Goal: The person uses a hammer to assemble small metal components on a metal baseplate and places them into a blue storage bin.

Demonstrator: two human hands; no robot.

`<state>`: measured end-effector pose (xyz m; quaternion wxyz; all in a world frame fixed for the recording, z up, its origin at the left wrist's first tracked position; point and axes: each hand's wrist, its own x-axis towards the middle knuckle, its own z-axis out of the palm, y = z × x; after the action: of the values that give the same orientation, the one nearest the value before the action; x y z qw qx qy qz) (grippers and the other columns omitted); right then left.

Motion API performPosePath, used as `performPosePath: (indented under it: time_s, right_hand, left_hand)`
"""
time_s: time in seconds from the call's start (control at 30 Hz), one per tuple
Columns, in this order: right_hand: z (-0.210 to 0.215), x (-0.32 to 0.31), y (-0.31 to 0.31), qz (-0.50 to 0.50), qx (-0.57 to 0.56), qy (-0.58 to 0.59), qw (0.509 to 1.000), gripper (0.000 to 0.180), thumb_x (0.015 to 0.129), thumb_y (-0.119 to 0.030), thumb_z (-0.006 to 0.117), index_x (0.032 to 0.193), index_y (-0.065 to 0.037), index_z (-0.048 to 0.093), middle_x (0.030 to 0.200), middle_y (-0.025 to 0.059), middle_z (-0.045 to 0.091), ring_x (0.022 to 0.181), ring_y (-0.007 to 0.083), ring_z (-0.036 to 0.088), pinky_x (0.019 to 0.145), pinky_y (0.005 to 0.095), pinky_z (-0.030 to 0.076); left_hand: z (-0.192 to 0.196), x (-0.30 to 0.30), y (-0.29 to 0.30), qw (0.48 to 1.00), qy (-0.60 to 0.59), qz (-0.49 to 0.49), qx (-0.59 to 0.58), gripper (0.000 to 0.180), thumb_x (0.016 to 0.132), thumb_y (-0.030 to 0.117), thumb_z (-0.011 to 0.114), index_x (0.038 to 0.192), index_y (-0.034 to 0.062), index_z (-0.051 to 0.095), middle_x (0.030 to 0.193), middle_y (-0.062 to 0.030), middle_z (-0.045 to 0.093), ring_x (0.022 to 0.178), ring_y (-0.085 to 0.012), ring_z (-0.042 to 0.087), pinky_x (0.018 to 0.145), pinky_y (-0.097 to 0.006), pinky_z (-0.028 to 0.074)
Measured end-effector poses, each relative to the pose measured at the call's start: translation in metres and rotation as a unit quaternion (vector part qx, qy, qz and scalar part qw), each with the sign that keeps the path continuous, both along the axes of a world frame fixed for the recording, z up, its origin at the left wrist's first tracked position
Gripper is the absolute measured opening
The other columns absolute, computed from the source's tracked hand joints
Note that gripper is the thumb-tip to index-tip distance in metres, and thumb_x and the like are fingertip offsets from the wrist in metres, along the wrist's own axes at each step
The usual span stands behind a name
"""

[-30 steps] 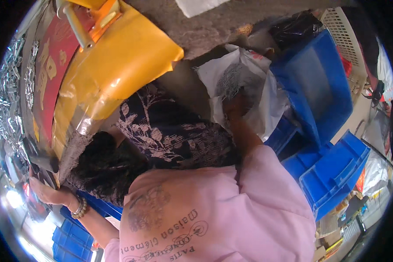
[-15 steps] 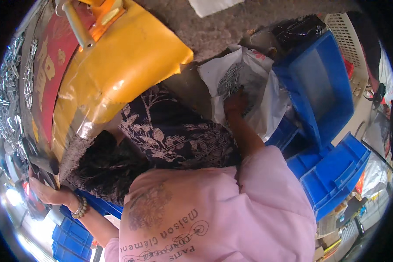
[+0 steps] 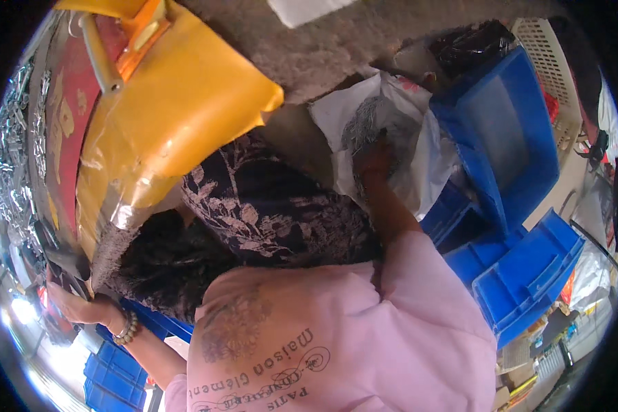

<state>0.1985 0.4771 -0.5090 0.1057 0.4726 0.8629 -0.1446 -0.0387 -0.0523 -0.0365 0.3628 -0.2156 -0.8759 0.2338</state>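
Observation:
My right hand (image 3: 374, 163) reaches down into an open white plastic bag (image 3: 426, 168), among a heap of thin grey metal pins (image 3: 365, 123). Its fingers are in shadow and sunk in the pins, so their grip is hidden. At the far left, my left hand (image 3: 79, 305), with a bead bracelet (image 3: 126, 327) at the wrist, is closed around a dark part at the edge of the work surface. What that part is cannot be made out. Just above this hand sits a dark grey block-like piece (image 3: 67, 261).
A yellow plastic sheet (image 3: 178, 103) hangs over the surface edge, with a grey metal handle (image 3: 101, 55) above it. Many shiny metal parts (image 3: 14, 172) lie far left. Blue bins (image 3: 501, 137) and a cream perforated basket (image 3: 546, 69) stand at right.
The yellow sheet and the work surface have shifted a little left in view. My right hand stays in the bag, with the pins around it slightly stirred. My left hand has hardly moved.

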Motion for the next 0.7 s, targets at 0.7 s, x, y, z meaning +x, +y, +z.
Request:
performPosePath:
  time_s: [0.7]
  right_hand:
    - [-0.005,-0.001,0.016,-0.019,-0.070,-0.053,0.996,0.076,0.089,-0.022,0.074,0.159,-0.012,0.048,0.132,0.0275,0.065,0.122,0.0490,0.066,0.106,0.0571,0.054]
  left_hand:
    - [-0.001,0.003,0.017,0.999,-0.005,-0.021,0.029,0.053,0.101,0.032,0.075,0.138,-0.0043,0.066,0.134,-0.0157,0.075,0.112,-0.0344,0.074,0.098,-0.044,0.060]
